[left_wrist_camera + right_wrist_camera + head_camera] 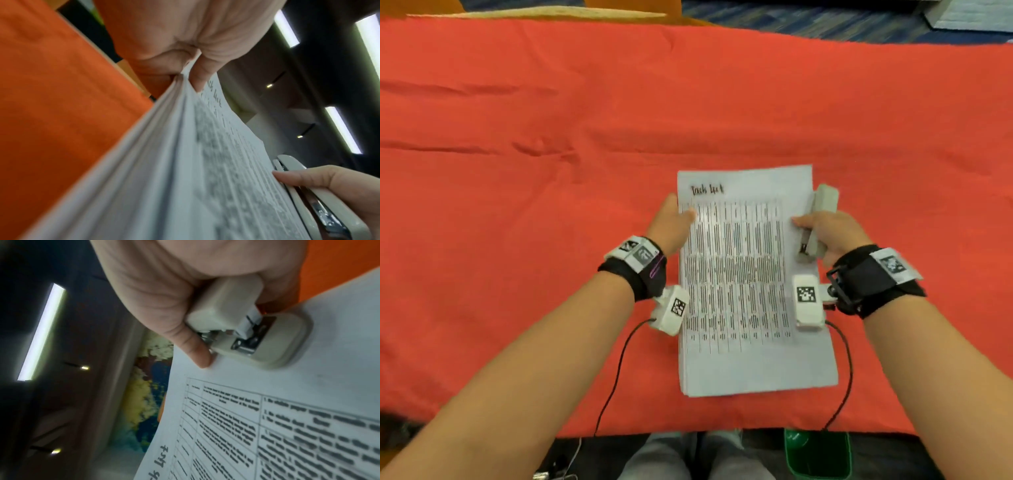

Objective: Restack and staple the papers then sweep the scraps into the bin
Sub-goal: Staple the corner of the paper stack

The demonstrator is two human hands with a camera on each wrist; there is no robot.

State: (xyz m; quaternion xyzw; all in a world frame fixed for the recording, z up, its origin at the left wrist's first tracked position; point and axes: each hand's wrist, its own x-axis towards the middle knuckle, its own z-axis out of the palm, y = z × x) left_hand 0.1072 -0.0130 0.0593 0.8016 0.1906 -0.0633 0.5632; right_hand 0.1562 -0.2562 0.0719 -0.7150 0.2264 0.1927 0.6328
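A stack of printed papers with a handwritten heading lies lengthwise on the red cloth. My left hand pinches its upper left edge, thumb on top. In the left wrist view the sheets fan out below my thumb, lifted off the cloth there. My right hand grips a beige stapler along the stack's right edge, thumb tip on the top sheet. In the right wrist view the stapler has its mouth slightly parted and its base against the paper.
A green bin stands on the floor just below the table's near edge, right of my knees. Red cloth stretches wide on all sides of the stack. A yellowish board lies beyond the far edge at the left.
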